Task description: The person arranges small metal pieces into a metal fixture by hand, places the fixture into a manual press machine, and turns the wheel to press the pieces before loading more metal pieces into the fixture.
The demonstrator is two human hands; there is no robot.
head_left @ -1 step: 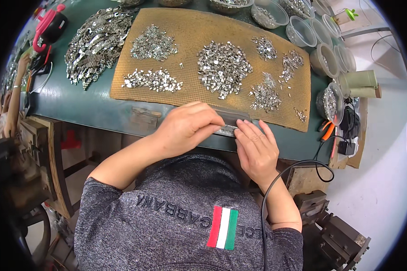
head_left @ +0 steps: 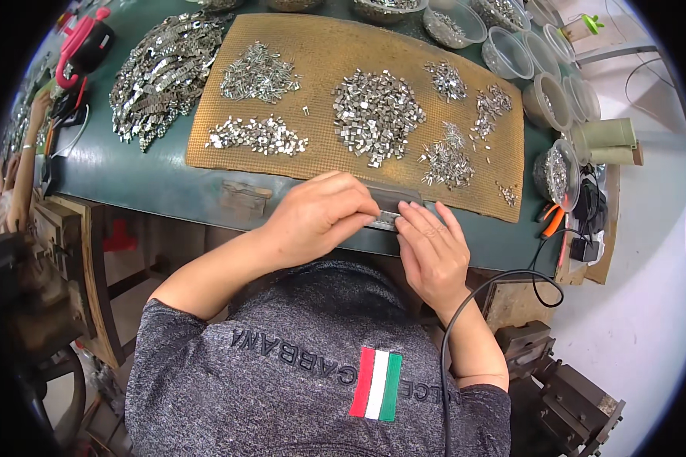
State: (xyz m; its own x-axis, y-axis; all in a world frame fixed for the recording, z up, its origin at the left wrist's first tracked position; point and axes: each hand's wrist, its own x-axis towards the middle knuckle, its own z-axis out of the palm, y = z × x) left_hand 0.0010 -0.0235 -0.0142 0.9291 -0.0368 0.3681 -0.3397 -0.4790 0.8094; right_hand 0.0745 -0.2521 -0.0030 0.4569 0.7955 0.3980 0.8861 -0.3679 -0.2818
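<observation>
A narrow silvery metal strip (head_left: 388, 221) lies at the front edge of the green bench, between my two hands. My left hand (head_left: 312, 217) has thumb and forefinger pinched together at the strip's left end; whatever they grip is too small to make out. On the strip's right end rest the fingertips of my right hand (head_left: 433, 255), its fingers stretched out and a little apart. Just behind the strip is a dark grey flat bar (head_left: 392, 196), partly covered by my hands. Beyond it, a ribbed tan mat (head_left: 320, 76) carries a heap of small square metal pieces (head_left: 377, 114).
More piles of tiny metal parts (head_left: 258, 72) sit on the mat. Left of it lies a heap of linked metal bands (head_left: 164, 72). Plastic tubs (head_left: 508, 53) line the back and right. Orange-handled pliers (head_left: 550, 219) and a black cable (head_left: 472, 293) are at right. Another person's arm (head_left: 29, 152) shows far left.
</observation>
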